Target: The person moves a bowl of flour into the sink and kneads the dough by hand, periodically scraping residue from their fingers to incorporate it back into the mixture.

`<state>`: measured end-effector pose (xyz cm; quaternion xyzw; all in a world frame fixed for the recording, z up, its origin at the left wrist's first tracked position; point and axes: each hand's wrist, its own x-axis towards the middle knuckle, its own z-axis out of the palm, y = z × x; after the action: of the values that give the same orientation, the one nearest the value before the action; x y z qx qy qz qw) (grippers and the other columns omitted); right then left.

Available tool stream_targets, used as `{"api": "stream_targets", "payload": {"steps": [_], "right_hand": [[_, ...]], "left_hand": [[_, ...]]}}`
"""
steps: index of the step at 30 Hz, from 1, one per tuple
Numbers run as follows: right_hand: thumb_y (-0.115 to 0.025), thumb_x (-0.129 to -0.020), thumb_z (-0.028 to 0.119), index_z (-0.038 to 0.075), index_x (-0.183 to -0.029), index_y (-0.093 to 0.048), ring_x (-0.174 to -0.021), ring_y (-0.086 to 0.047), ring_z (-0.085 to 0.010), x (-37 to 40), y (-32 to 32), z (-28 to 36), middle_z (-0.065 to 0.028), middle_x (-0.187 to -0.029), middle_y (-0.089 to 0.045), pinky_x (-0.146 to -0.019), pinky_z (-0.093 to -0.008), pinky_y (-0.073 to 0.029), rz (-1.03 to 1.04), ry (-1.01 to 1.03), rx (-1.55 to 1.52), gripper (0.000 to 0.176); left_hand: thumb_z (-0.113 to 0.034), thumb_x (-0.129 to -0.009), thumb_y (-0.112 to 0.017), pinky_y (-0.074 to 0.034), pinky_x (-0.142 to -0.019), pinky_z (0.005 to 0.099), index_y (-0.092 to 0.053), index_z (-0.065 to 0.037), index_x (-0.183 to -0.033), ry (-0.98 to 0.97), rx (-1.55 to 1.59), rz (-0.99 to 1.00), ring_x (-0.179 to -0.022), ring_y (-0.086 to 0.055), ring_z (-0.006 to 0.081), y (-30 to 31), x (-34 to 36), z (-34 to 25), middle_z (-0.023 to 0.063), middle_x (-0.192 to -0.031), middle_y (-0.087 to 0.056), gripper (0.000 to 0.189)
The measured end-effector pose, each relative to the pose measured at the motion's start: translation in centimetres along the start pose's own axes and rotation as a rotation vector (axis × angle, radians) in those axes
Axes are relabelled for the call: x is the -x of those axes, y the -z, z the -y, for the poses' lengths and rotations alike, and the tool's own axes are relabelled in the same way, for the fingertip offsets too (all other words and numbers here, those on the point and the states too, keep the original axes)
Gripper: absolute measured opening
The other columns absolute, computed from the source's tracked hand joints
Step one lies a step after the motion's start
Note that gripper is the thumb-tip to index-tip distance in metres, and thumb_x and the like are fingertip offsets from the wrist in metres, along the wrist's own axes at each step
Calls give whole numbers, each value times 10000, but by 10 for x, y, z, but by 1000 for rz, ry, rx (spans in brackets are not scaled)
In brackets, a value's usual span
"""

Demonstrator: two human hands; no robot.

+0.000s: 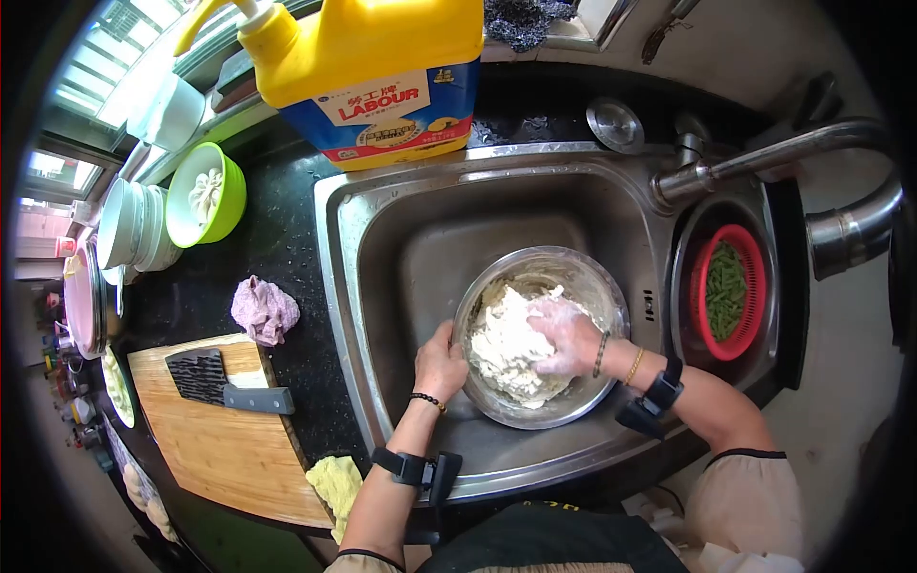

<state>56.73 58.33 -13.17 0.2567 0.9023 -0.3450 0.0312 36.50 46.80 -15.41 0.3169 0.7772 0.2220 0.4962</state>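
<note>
A round metal bowl (611,304) stands in the steel sink, with white, floury dough (506,344) inside it. My left hand (440,365) grips the bowl's left rim, its fingers closed round the edge. Inside the bowl, my right hand (565,336) presses into the right side of the dough. White flour coats its fingers, and the fingertips are partly hidden in the dough.
Around the bowl is the sink (458,224), with a faucet (755,158) at its right. A red basket of green beans (728,291) sits in the side basin. On the left are a cutting board (215,449), a cleaver (199,374), a pink cloth (265,310) and a green bowl (227,205). A yellow jug (373,48) stands behind.
</note>
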Motion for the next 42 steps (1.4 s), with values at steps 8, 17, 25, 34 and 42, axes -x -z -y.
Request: {"api": "stream_targets", "payload": {"steps": [8,17,25,34,42], "right_hand": [[-569,-712,141,119,-966,-533,-871,-502,-313,56,0,33,-146,-914,-513,-749,-416,-433,194,-21,344,257],[-530,-729,92,50,-865,-543,-851,-576,-252,49,-55,33,-117,-832,-572,-713,-334,-487,344,-122,456,143],[-528,-770,140,115,-843,-679,-852,-608,-199,18,-78,19,-55,-834,-656,-718,-309,-469,518,-236,720,169],[-500,-822,163,149,-882,-678,-790,-644,-158,-41,-74,-3,-31,-841,-671,-639,-311,-483,635,-497,727,188],[-514,-790,131,154,-913,-654,-847,-622,-169,-30,-64,-24,-60,-866,-659,-744,-292,-471,311,-445,512,187]], "left_hand": [[-55,-761,-459,-418,-785,482,-467,-29,-1067,-59,-139,-76,-890,-548,423,-2,7,-11,260,-888,-589,307],[-28,-746,-454,-405,-751,518,-448,-15,-1007,-128,-154,-84,-829,-549,451,-6,3,-5,285,-819,-584,261],[-22,-742,-466,-416,-752,510,-451,-18,-994,-132,-177,-116,-821,-556,446,-7,6,-7,277,-812,-588,253],[-37,-767,-483,-416,-744,517,-448,-13,-1025,-115,-170,-107,-824,-551,452,-5,5,-6,281,-821,-585,262],[-69,-788,-474,-414,-762,511,-453,-21,-1021,-99,-203,-106,-853,-549,447,-6,8,-11,281,-858,-584,239]]}}
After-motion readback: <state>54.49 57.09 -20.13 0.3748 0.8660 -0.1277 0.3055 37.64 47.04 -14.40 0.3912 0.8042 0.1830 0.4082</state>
